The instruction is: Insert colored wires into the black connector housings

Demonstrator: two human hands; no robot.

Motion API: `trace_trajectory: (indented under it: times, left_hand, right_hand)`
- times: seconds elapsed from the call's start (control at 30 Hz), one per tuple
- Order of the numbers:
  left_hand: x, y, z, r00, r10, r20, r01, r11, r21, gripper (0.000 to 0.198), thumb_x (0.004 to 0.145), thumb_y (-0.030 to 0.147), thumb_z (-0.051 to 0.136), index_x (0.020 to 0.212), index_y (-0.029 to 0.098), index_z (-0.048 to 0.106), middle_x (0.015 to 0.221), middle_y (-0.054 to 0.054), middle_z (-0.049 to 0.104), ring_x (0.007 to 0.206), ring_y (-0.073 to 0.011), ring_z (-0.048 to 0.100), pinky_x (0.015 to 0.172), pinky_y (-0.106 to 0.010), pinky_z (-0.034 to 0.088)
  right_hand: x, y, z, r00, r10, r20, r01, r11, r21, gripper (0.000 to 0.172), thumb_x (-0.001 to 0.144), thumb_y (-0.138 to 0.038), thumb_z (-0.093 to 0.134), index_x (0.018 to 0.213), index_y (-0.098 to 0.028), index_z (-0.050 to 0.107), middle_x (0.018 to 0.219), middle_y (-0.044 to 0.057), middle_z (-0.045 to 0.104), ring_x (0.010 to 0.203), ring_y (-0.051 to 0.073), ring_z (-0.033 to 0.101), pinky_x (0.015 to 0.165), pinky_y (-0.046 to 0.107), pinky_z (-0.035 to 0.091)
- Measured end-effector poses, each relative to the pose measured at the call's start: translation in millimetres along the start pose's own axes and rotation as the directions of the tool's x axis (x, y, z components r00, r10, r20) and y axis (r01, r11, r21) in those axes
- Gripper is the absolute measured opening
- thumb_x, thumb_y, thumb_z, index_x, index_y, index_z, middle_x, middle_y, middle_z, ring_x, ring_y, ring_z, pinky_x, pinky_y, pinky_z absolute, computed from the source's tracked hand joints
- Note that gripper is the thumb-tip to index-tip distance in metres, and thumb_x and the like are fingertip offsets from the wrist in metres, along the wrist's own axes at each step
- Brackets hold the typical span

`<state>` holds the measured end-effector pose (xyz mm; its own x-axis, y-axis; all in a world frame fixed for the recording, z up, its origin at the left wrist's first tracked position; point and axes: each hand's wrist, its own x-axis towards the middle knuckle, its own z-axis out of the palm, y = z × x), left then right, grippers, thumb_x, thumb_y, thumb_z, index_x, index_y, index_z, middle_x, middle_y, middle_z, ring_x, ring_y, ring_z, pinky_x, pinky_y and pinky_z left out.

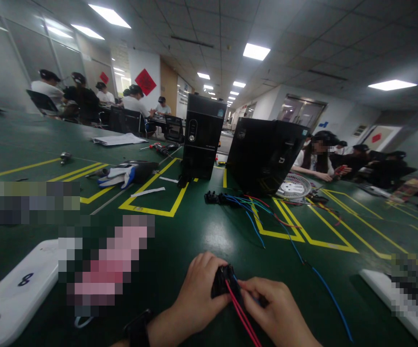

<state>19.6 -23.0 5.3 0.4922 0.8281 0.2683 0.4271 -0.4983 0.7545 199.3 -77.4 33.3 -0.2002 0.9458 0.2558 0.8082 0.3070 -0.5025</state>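
Presently, left hand (198, 289) clasps black component (217, 285) over green table (209, 236), fingers curled round it; red wires (241, 315) trail from it; right hand (276, 303) beside it, fingers bunched; cannot tell what they pinch.

This looks like an electronics workshop in an office-style room: around the narrow black computer tower (202, 140) spreads a green bench (158, 241) with yellow lines (180, 201); coloured wires (244, 200) lie to its front right, seated people (135, 104) behind, panel lights (255, 51) above.
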Motion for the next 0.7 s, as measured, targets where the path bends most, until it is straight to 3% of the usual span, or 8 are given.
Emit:
trace_trajectory:
  times: [0.13, 0.23, 0.4, 0.53, 0.7]
  left_hand:
    - [0, 2, -1.4, 1.000, -0.003, 0.007, 0.003, 1.000, 0.009, 0.032, 0.070, 0.025, 0.071, 0.098, 0.022, 0.056, 0.096, -0.003, 0.055, 0.091, -0.0240, 0.049, 0.079, -0.035, 0.037]
    - [-1, 2, -1.0, 1.000, 0.011, 0.006, -0.011, 1.000, 0.010, 0.031, 0.071, 0.025, 0.070, 0.098, 0.021, 0.056, 0.096, -0.004, 0.055, 0.090, -0.0236, 0.049, 0.079, -0.035, 0.037]
    - [-1, 0, 1.0, 1.000, 0.031, -0.004, -0.031, 0.999, 0.012, 0.032, 0.071, 0.024, 0.070, 0.099, 0.022, 0.055, 0.097, -0.004, 0.055, 0.091, -0.0240, 0.048, 0.079, -0.036, 0.037]
    - [0, 0, 1.0, 1.000, 0.016, -0.002, -0.016, 1.000, 0.006, 0.034, 0.069, 0.024, 0.072, 0.099, 0.023, 0.055, 0.097, -0.003, 0.055, 0.091, -0.0242, 0.049, 0.080, -0.036, 0.038]
    - [0, 1, -0.5, 1.000, 0.009, 0.007, -0.009, 1.000, 0.009, 0.035, 0.068, 0.022, 0.072, 0.099, 0.022, 0.056, 0.097, -0.003, 0.055, 0.091, -0.0241, 0.049, 0.080, -0.036, 0.037]
  right_hand:
    - [0, -1, -1, 0.995, 0.002, -0.098, 0.003, 0.999, 0.050, 0.019, 0.083, -0.019, 0.052, 0.088, -0.022, 0.070, 0.075, 0.001, 0.070, 0.064, 0.013, 0.064, 0.059, 0.020, 0.046]
    - [-1, -3, 4, 0.989, -0.041, -0.145, 0.052, 0.996, 0.073, 0.020, 0.084, -0.018, 0.051, 0.089, -0.021, 0.070, 0.078, 0.002, 0.071, 0.067, 0.014, 0.065, 0.062, 0.020, 0.047]
    - [-1, -3, 6, 0.992, -0.094, -0.085, 0.097, 0.995, 0.029, 0.019, 0.083, -0.018, 0.052, 0.087, -0.019, 0.070, 0.067, 0.001, 0.067, 0.058, 0.013, 0.061, 0.056, 0.021, 0.044]
    - [1, -1, -2, 0.999, -0.030, 0.013, 0.030, 0.999, -0.018, 0.018, 0.083, -0.017, 0.053, 0.083, -0.021, 0.070, 0.059, -0.002, 0.063, 0.052, 0.012, 0.057, 0.051, 0.021, 0.040]
    - [0, 0, -3, 0.996, -0.029, -0.086, 0.032, 0.999, 0.034, 0.020, 0.083, -0.016, 0.052, 0.090, -0.023, 0.070, 0.078, 0.000, 0.071, 0.067, 0.014, 0.065, 0.061, 0.021, 0.046]
